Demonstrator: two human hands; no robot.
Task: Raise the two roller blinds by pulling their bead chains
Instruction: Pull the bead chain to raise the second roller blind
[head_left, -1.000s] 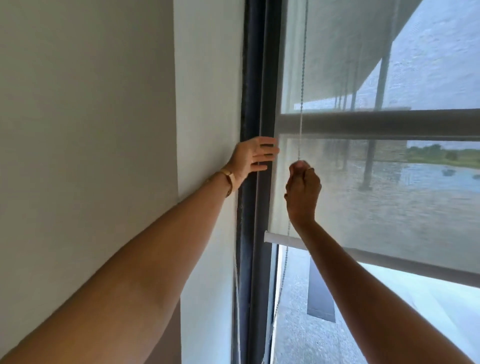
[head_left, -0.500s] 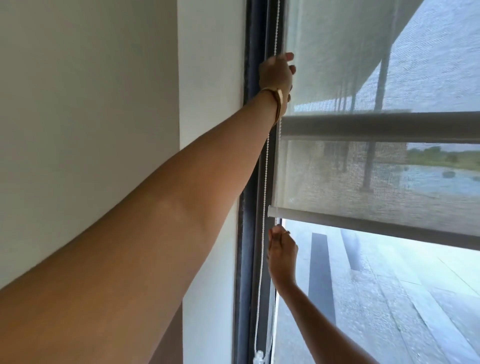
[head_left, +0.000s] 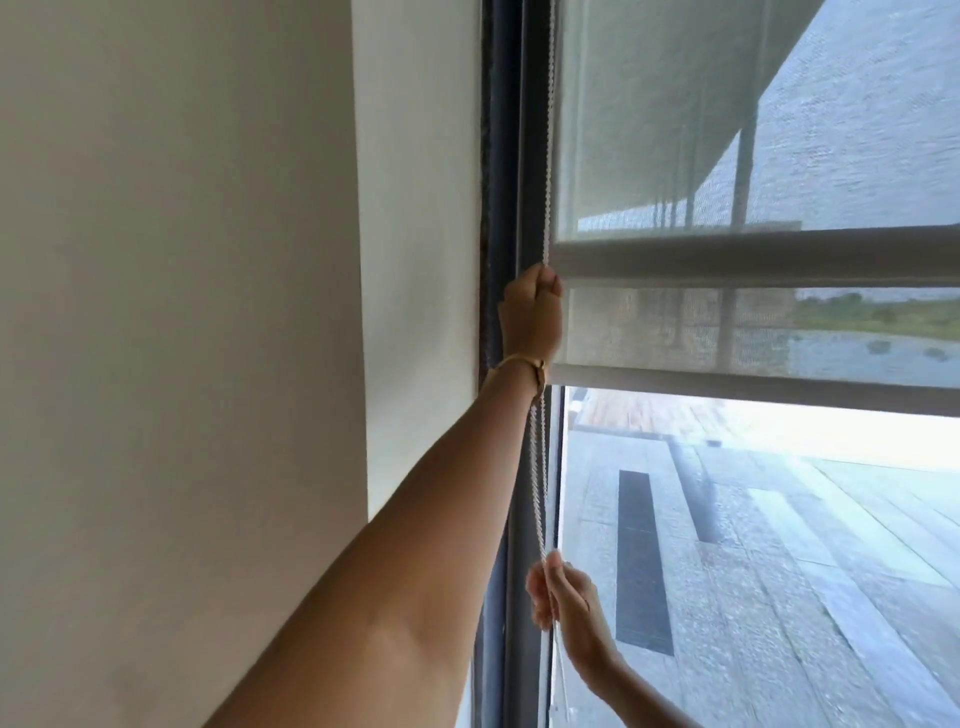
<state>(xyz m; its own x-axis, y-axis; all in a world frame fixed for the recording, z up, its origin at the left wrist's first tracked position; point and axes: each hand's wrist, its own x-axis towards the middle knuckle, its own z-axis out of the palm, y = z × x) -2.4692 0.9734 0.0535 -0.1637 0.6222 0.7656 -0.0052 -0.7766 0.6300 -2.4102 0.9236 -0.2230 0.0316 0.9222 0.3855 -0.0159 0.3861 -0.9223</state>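
Head view: your left hand (head_left: 531, 317) and right hand (head_left: 558, 592) are clenched on the chain (head_left: 546, 130); light, slippery beads, so grip firmly.

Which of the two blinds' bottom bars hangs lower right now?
The nearer blind's bottom bar, level with the left hand's bracelet, hangs lower. The other bar sits above it, level with that hand's knuckles; mesh shows between them.

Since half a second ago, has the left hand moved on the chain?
Yes. The left hand has come down the bead chain, from above the window's horizontal bar to level with it.
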